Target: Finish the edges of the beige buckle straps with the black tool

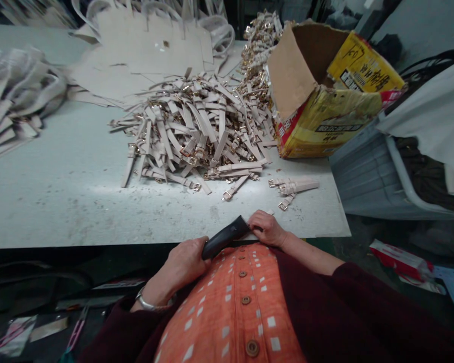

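Note:
My left hand (185, 262) is wrapped round a black handheld device (227, 237), slim and slightly curved, whose far end points up and right. My right hand (267, 228) is closed in a pinch right at that end, by the table's front edge. A small pale tip shows just beyond its fingers; what they pinch is mostly hidden. Ahead lies a big heap of short beige buckle straps (200, 126) with gold-coloured buckles. A few more buckle straps (293, 187) lie apart to the right, nearer my right hand.
A yellow cardboard box (325, 121) stands open at the table's right end. Beige bag panels (151, 45) lie at the back, and looped strips (26, 96) at the left. Beyond the table's right edge is a grey bin (366, 176). Pink-handled scissors (75, 330) lie lower left.

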A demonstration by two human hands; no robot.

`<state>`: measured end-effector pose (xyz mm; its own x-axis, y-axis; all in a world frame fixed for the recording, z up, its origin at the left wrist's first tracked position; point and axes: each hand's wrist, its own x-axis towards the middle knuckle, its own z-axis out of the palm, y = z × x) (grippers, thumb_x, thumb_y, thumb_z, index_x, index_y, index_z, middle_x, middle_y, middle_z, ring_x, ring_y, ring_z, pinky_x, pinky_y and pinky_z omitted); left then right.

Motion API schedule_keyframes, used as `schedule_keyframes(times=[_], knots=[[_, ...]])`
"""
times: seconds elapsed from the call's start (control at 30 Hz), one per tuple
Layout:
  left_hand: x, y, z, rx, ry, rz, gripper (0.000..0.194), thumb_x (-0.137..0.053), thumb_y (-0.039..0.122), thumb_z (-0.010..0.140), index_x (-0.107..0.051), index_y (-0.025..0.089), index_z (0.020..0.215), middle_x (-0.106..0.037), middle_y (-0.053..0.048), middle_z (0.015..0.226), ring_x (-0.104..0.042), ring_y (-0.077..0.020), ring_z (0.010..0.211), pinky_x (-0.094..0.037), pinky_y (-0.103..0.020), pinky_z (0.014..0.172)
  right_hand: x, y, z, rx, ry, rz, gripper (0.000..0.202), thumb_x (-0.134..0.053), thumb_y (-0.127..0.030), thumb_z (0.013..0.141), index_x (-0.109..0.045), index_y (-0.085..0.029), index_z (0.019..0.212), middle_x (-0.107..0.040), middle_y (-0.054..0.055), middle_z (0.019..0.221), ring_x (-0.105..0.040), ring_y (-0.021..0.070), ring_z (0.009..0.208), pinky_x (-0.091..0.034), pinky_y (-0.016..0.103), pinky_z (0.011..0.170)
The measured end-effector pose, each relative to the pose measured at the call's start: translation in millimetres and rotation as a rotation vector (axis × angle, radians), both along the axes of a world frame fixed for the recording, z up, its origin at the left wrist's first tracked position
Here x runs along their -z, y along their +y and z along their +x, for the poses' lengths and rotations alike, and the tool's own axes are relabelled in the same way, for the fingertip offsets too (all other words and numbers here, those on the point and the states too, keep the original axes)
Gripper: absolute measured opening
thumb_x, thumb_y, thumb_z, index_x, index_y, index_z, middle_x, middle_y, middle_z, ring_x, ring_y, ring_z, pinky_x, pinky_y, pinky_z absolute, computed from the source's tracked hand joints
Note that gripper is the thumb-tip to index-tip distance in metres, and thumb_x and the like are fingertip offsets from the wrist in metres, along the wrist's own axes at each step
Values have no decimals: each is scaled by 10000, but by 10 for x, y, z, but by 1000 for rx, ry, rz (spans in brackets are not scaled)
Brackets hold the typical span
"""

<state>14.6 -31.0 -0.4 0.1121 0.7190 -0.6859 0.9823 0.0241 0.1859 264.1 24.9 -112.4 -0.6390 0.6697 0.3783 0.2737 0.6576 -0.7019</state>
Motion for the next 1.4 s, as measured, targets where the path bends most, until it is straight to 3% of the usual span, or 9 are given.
schedule_keyframes(times=[0.1,0.3,0.6,0.7,0.87,0.97,1.17,1.3,1.4], knots=[[0,-10,-16,-33,-14,2,279,-481,294,685,-591,232,934,-669,-42,821,-618,-177,758,-396,-237,612,3,7,22,-16,17,-8,164,-461,-34,734,-486,-192,698,-586,36,764,-513,156,781,-420,308,738],[0,-71,-274,-63,-32,-37,336,-498,246,670,-593,243,993,-677,-38,877,-625,-175,795,-420,-241,665,23,4,22,-26,-18,-7,171,-451,-37,736,-494,-197,696,-588,38,766,-514,160,780,-424,315,737],[127,47,-40,-70,-72,34,278,-495,274,682,-592,227,938,-666,-40,811,-617,-172,751,-401,-233,620,4,7,18,22,-26,-18,146,-476,-71,763,-495,-191,682,-559,38,738,-492,161,759,-410,305,710],[144,32,-168,-114,-75,56,268,-469,274,697,-580,221,934,-659,-30,775,-612,-160,715,-401,-226,610,-27,8,7,11,-16,-7,142,-472,-76,783,-497,-187,699,-560,39,744,-489,157,758,-407,304,711],[33,-49,-400,-102,-69,-3,268,-482,280,684,-583,231,928,-663,-10,780,-613,-153,725,-404,-214,620,-45,4,1,5,-33,-6,145,-464,-83,804,-497,-187,709,-558,42,746,-482,160,763,-404,313,717],[11,-72,-338,-67,-52,-23,313,-501,260,661,-584,246,962,-673,-17,828,-619,-160,761,-405,-216,633,-30,0,1,4,-49,-11,131,-477,-106,817,-500,-187,717,-559,43,751,-483,162,765,-405,319,728],[174,-19,-81,-74,-60,68,238,-466,270,701,-569,227,912,-659,-29,775,-610,-152,692,-381,-215,583,-15,-6,-25,35,-57,13,85,-514,-151,824,-506,-195,752,-575,54,787,-499,173,792,-417,322,733],[155,13,-119,-121,-60,109,214,-458,280,712,-545,224,900,-649,-20,742,-609,-158,687,-371,-216,573,-121,30,-41,34,-80,15,79,-507,-117,808,-521,-193,791,-587,48,789,-510,167,785,-425,306,734],[72,0,-191,-140,-68,117,203,-455,291,721,-535,224,895,-646,-9,722,-611,-160,684,-365,-214,568,-289,134,60,171,-107,-19,117,-499,-81,770,-541,-188,793,-584,36,761,-511,166,771,-423,294,727]])
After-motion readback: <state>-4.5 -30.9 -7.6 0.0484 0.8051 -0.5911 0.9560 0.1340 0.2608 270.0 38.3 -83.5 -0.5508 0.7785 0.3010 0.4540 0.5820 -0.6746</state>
